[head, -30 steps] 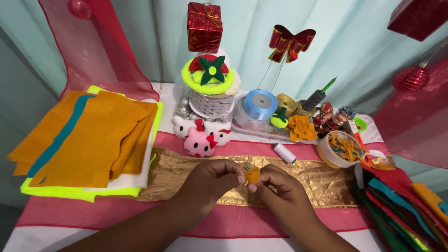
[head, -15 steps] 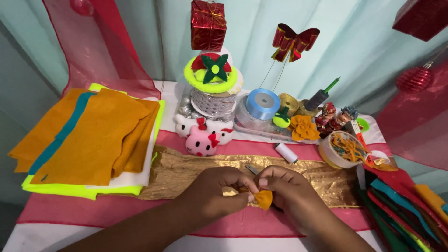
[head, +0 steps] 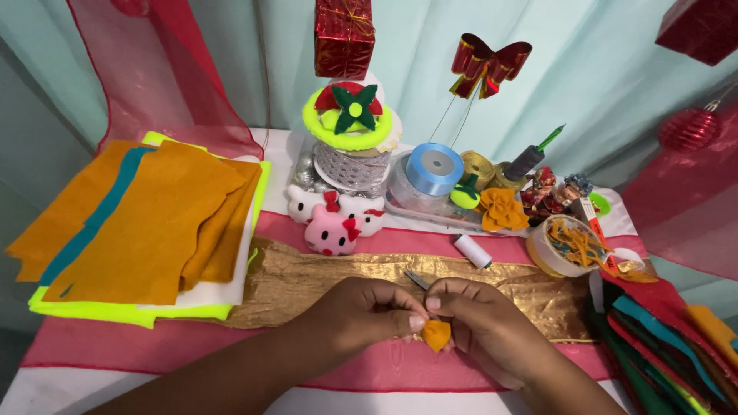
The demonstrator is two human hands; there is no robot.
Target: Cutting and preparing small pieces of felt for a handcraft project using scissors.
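Just orange felt piece between fingers.

1. Your two hands, the left hand and the right hand, are bare: no gloves on either.
2. Your forearms show bare as well, from the wrists back to the lower edge of the view; no sleeve or cuff reaches them.
3. Your fingernails are short and plain, with pale tips showing on a thumb and one finger.

Head camera looks down, close, over the craft table.
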